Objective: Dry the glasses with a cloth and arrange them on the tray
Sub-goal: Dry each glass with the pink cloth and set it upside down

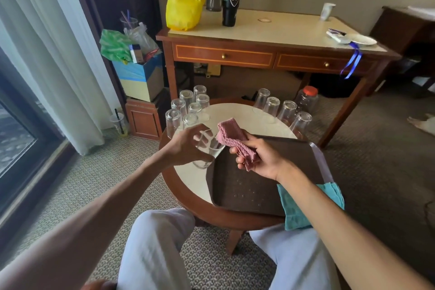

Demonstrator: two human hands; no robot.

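while you sit at the round table (190, 178), with its pale smooth top and brown wooden rim, your left hand (186, 146) is clamped on a clear, smooth-walled glass (208, 152). the thumb and fingers curl round its side. it hangs tilted in the air above the table, just off the far left corner of the tray (247, 195), mouth turned toward the cloth (235, 141).

your right hand (259, 160) is closed on that cloth, a pink, knobbly knitted piece bunched in the fist. its loose end stands up against the glass's mouth. i cannot tell whether it reaches inside. both forearms are bare and stretched forward, the right one crossing the tray's near right edge.

the tray is one dark brown rectangle with rounded corners, a raised rim and a pebbled floor, lying on the table's near right. one teal towel (303, 207), soft and looped, hangs at its near right side under your forearm.

a cluster of seven glasses (195, 108) stands mouth-down at the table's far left. a row of four glasses (271, 105), also mouth-down, curves along the far right edge.
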